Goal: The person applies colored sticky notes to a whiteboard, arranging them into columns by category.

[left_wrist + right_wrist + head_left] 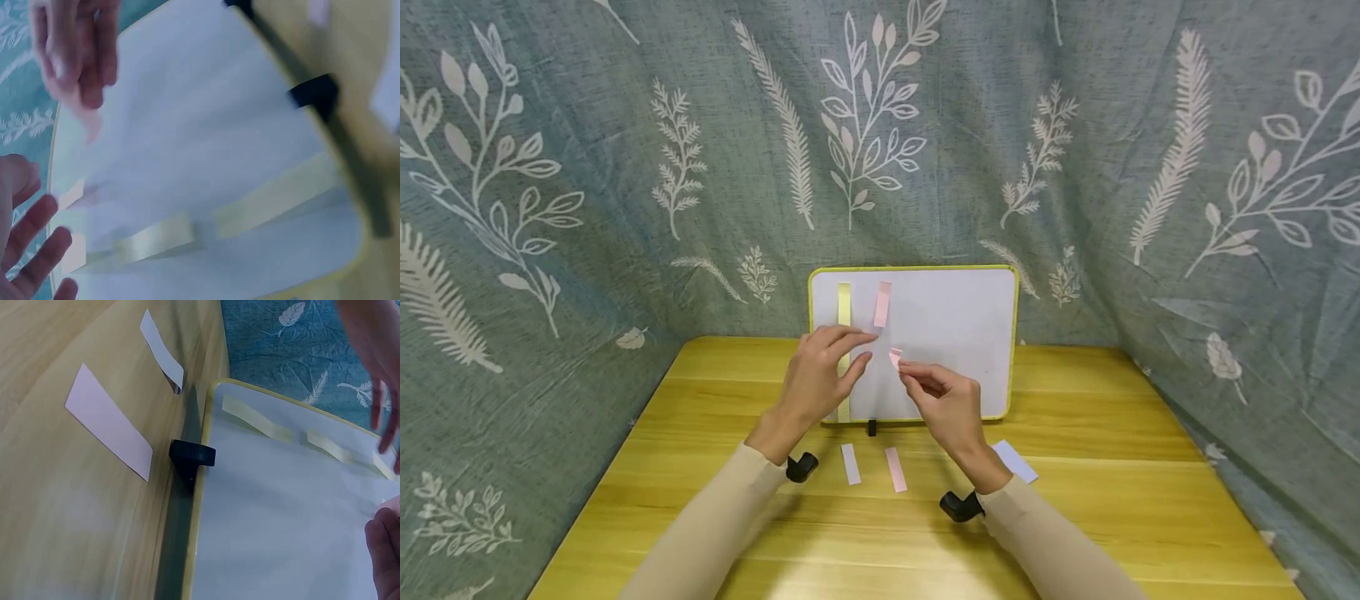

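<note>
A whiteboard (pixel 955 325) with a yellow frame stands upright at the back of the table. My right hand (pixel 951 408) pinches a small pink paper strip (pixel 895 355) in front of the board's middle; in the left wrist view that strip (pixel 91 124) hangs below the fingertips. Whether it touches the board, I cannot tell. Fingers apart and holding nothing, my left hand (pixel 816 371) hovers before the board's left part. It partly covers a column of yellow strips (pixel 844 304) in the head view. Another pink strip (pixel 882 304) is stuck near the top.
On the wooden table (pixel 737 533) before the board lie a pale lilac strip (pixel 850 463) and a pink strip (pixel 896 469). A pale pad (pixel 1015 461) sits partly behind the right wrist. Black feet (pixel 190 453) support the board. A patterned curtain (pixel 925 208) surrounds the table.
</note>
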